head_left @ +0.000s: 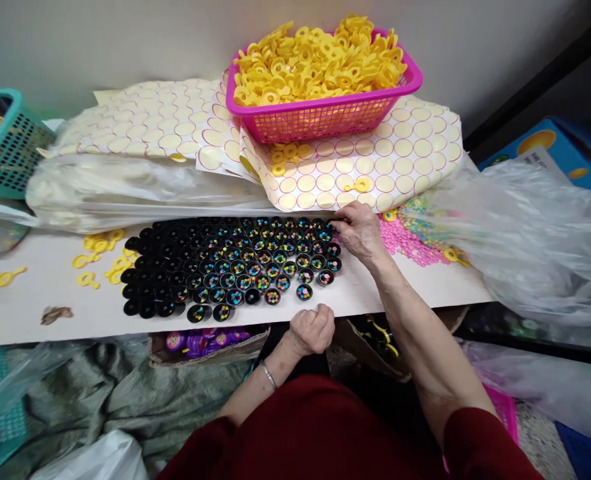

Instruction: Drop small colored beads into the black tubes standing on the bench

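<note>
Rows of small black cups (215, 267) stand packed together on the white tabletop. Many hold bright beads (272, 270); those toward the left look dark inside. At the far right end of the back row, my right hand (359, 233) has its thumb and fingers pinched together over a cup. What sits in that pinch is too small to make out. Just beside it lies a spread of pink beads (410, 237). My left hand (314, 330) is curled into a fist at the table's front edge, below the cups, and its inside is hidden.
A pink basket (325, 120) heaped with yellow ring-shaped pieces (320, 60) rests on sheets of round stickers (155, 120). More yellow pieces (118, 267) lie left of the cups. Plastic bags (540, 233) crowd the right; a teal basket (10, 160) is at left. Open boxes (205, 350) sit below.
</note>
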The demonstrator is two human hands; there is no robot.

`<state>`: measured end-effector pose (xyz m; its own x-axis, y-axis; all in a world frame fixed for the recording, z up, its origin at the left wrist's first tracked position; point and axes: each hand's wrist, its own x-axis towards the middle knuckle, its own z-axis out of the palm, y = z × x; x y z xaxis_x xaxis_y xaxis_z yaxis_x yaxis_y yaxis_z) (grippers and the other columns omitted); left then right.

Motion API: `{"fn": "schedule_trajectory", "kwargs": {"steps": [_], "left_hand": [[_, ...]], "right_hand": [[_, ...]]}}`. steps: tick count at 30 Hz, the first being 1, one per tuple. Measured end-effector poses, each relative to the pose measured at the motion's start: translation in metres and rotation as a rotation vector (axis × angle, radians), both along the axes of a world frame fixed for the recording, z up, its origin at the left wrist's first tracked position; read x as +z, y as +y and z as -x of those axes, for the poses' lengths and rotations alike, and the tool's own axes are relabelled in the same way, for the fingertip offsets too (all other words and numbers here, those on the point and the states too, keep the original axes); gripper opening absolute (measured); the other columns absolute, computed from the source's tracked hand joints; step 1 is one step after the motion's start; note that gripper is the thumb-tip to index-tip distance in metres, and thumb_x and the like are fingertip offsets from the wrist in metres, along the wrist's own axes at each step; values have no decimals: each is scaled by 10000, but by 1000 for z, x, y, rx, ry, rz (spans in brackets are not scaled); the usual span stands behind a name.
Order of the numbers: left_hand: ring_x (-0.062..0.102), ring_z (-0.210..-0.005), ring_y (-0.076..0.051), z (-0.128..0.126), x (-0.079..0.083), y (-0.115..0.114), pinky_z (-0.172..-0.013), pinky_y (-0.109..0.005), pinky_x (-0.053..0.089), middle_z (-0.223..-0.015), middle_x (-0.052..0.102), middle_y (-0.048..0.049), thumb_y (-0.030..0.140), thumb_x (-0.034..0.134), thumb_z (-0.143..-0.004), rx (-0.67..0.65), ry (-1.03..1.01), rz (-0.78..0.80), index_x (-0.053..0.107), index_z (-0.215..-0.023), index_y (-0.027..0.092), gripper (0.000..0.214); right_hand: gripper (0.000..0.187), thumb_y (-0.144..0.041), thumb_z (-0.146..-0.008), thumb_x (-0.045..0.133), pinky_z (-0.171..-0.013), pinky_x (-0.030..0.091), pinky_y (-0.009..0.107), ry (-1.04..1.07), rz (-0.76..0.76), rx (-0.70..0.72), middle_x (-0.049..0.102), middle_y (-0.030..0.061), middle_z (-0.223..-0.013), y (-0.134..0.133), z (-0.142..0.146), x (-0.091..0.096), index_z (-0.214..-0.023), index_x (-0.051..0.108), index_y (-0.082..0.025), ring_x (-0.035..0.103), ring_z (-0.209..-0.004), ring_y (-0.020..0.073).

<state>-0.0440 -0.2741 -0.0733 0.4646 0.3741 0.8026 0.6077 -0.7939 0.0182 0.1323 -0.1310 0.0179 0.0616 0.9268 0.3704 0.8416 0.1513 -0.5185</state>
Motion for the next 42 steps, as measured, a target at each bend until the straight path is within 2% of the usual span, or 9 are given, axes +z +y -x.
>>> {"fn": "schedule_trajectory", "kwargs": {"steps": [3, 5, 9, 12, 24, 28, 31, 36, 42], "left_hand": [[482, -527, -99, 0, 2, 0, -514, -282, 269, -831, 684, -133, 158, 538, -754, -9, -6, 1, 616, -932, 64, 216], [484, -522, -103, 0, 3, 1, -511, -283, 272, -816, 684, -127, 154, 534, -750, -10, -5, -7, 613, -935, 62, 221], [479, -518, -105, 0, 3, 1, -508, -279, 286, -805, 690, -107, 165, 506, -769, 15, 6, -16, 607, -933, 92, 205], [481, -520, -103, 0, 2, 0, -505, -278, 289, -821, 694, -104, 173, 500, -781, 26, 12, -3, 604, -943, 105, 205], [467, -515, -109, 0, 7, 1, -503, -285, 295, -800, 693, -102, 160, 495, -780, 22, 11, -16, 613, -926, 97, 198], [466, -522, -115, 0, 5, 1, -505, -288, 290, -807, 690, -112, 157, 496, -773, 13, 17, -13, 616, -930, 86, 211], [468, -522, -112, 0, 4, 1, -510, -288, 286, -826, 689, -116, 158, 516, -760, 8, 12, -15, 620, -932, 83, 214], [466, -527, -110, 0, 4, 1, -516, -281, 291, -811, 684, -109, 160, 507, -769, 25, 2, -27, 619, -917, 108, 193], [459, -524, -108, -1, 7, 2, -519, -279, 281, -802, 682, -106, 149, 506, -759, 16, 6, -27, 624, -902, 93, 193]], "right_hand": [[133, -249, -766, 520, -705, 414, 314, 162, -99, -82, 580, 29, -759, -15, -15, -7, -706, 627, -197, 519, -747, 170], [147, -244, -769, 508, -684, 404, 311, 170, -77, -151, 569, 27, -725, -27, -26, -16, -677, 612, -196, 511, -718, 166], [193, -255, -797, 489, -697, 379, 324, -10, 68, -160, 589, 43, -751, -46, -36, -34, -690, 642, -205, 493, -765, 190], [233, -299, -836, 488, -717, 367, 330, -125, 108, -119, 603, 57, -800, -50, -32, -39, -749, 682, -204, 475, -800, 200], [283, -203, -907, 364, -688, 276, 333, -478, 287, -25, 599, 111, -898, -54, -11, -29, -846, 635, -148, 447, -848, 222], [253, -224, -907, 370, -687, 271, 322, -460, 407, -53, 607, 115, -905, -54, -10, -23, -890, 611, -151, 481, -870, 230], [243, -249, -897, 391, -660, 282, 306, -350, 477, -117, 624, 114, -883, -50, -11, -18, -874, 616, -157, 514, -838, 222], [262, -281, -890, 402, -651, 310, 294, -212, 456, -156, 637, 100, -866, -48, -14, -15, -848, 634, -165, 535, -802, 205], [248, -266, -877, 414, -689, 330, 296, -288, 345, -100, 615, 93, -862, -56, -10, -21, -813, 634, -171, 522, -844, 200]]}}
